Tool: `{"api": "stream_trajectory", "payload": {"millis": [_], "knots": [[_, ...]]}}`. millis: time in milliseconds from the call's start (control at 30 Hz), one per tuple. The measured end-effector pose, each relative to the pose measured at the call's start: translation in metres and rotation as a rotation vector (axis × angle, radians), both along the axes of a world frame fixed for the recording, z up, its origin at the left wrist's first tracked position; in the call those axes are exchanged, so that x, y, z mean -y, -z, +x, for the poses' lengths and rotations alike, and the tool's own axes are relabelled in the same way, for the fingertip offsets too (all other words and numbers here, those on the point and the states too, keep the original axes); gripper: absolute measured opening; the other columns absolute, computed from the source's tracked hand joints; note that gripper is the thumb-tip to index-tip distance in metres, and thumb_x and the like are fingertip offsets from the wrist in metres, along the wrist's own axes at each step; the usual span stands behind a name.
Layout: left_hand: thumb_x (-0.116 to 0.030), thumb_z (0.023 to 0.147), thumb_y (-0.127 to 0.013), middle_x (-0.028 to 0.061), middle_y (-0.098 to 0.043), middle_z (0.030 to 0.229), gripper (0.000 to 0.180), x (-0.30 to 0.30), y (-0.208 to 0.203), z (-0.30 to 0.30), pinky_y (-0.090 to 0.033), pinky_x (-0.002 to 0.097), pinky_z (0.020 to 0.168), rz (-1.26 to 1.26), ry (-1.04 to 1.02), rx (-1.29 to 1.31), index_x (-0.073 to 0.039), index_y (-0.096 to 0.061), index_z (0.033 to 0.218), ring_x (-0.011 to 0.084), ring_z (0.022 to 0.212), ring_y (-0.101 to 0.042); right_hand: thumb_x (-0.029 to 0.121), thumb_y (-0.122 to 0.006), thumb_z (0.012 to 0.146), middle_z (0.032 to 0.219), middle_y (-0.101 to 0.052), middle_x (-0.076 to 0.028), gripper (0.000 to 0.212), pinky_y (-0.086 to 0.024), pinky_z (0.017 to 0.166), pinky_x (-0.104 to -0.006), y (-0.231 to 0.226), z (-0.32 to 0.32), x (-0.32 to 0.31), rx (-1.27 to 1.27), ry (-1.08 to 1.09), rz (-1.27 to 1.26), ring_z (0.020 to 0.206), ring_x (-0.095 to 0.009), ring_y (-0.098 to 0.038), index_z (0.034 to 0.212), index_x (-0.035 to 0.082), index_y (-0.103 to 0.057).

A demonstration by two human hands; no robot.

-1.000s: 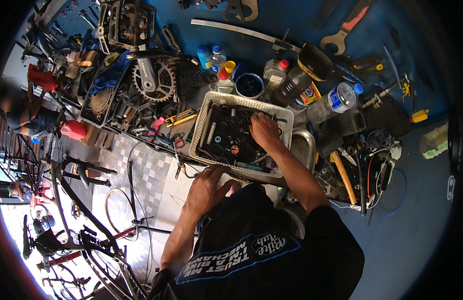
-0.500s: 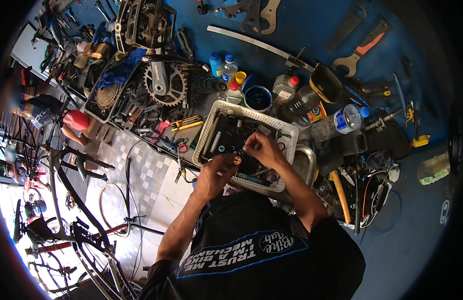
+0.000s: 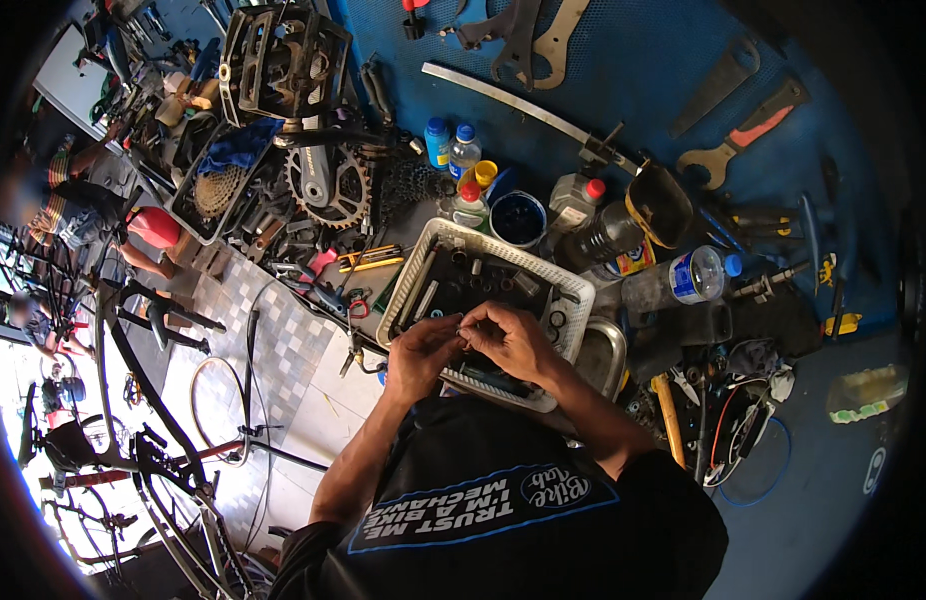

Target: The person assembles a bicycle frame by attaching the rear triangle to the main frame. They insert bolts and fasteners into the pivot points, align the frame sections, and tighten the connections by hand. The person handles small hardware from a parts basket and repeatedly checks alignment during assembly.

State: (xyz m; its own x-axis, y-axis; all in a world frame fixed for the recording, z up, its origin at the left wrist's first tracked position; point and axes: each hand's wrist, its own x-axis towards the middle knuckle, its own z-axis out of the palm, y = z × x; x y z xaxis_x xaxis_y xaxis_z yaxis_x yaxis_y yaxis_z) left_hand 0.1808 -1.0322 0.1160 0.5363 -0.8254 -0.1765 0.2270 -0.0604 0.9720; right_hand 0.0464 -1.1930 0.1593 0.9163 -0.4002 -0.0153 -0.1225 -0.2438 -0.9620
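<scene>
The right hand (image 3: 510, 342) has moved in to meet the left hand (image 3: 423, 357), both with fingertips pinched on a small dark part (image 3: 462, 332), mostly hidden and too tiny to identify, above the white basket (image 3: 543, 271) of loose parts (image 3: 527, 284)

Readable print: your black shirt (image 3: 513, 545) bears white block capitals (image 3: 433, 522) and a script logo (image 3: 554, 487) in blue outline, the grey crank arm (image 3: 313, 182) bears lettering, and the bottle's blue label (image 3: 685, 280) is too small to read.
</scene>
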Motion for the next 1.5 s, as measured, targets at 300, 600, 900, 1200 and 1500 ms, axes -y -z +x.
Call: {"api": "stream_trajectory", "payload": {"millis": [300,600,900,1200,1500], "knots": [[0.004,0.092,-0.077,0.0074,-0.069,0.119,0.033,0.002,-0.008,0.012,-0.056,0.0234,0.075,0.003,-0.072,0.289,-0.003,-0.072,0.123,0.0095,0.091,-0.07,0.087,-0.065,0.078,0.139,-0.057,-0.015,0.097,-0.042,0.104,-0.0503,0.034,0.05,0.104,-0.215,0.325,-1.273,0.127,-0.035,-0.05,0.125,0.003,-0.074],[0.007,0.084,-0.082,0.0052,-0.06,0.132,0.04,-0.015,-0.021,0.029,-0.06,0.0244,0.078,0.017,-0.173,0.55,-0.009,-0.077,0.121,0.0111,0.102,-0.065,0.095,-0.064,0.07,0.135,-0.058,-0.012,0.103,-0.033,0.11,-0.0465,0.033,0.081,0.13,-0.729,0.092,-1.125,0.135,-0.028,-0.043,0.113,0.002,-0.081],[-0.001,0.084,-0.083,0.009,-0.061,0.128,0.041,-0.015,-0.036,0.033,-0.06,0.0296,0.078,-0.003,-0.165,0.577,-0.013,-0.077,0.122,0.0182,0.1,-0.067,0.048,-0.084,0.081,0.124,-0.058,-0.012,0.059,-0.045,0.102,-0.0444,0.004,0.057,0.109,-0.233,0.138,-1.185,0.119,-0.031,-0.053,0.123,0.008,-0.073],[-0.003,0.083,-0.084,0.0097,-0.064,0.122,0.038,-0.009,-0.056,0.035,-0.059,0.0345,0.082,0.03,-0.08,0.655,-0.008,-0.074,0.12,0.0235,0.1,-0.068,0.004,-0.076,0.08,0.118,-0.056,-0.007,0.056,-0.053,0.094,-0.0447,-0.057,0.03,0.046,0.248,-0.304,-0.963,0.107,-0.029,-0.061,0.13,0.028,-0.069],[-0.006,0.084,-0.083,0.0109,-0.063,0.123,0.036,-0.007,-0.072,0.027,-0.059,0.0359,0.082,0.088,-0.06,0.664,-0.007,-0.074,0.119,0.027,0.104,-0.068,0.009,-0.079,0.082,0.118,-0.053,-0.006,0.053,-0.053,0.096,-0.0449,-0.048,0.032,0.045,0.258,-0.363,-1.044,0.107,-0.029,-0.06,0.128,0.033,-0.07]]}}
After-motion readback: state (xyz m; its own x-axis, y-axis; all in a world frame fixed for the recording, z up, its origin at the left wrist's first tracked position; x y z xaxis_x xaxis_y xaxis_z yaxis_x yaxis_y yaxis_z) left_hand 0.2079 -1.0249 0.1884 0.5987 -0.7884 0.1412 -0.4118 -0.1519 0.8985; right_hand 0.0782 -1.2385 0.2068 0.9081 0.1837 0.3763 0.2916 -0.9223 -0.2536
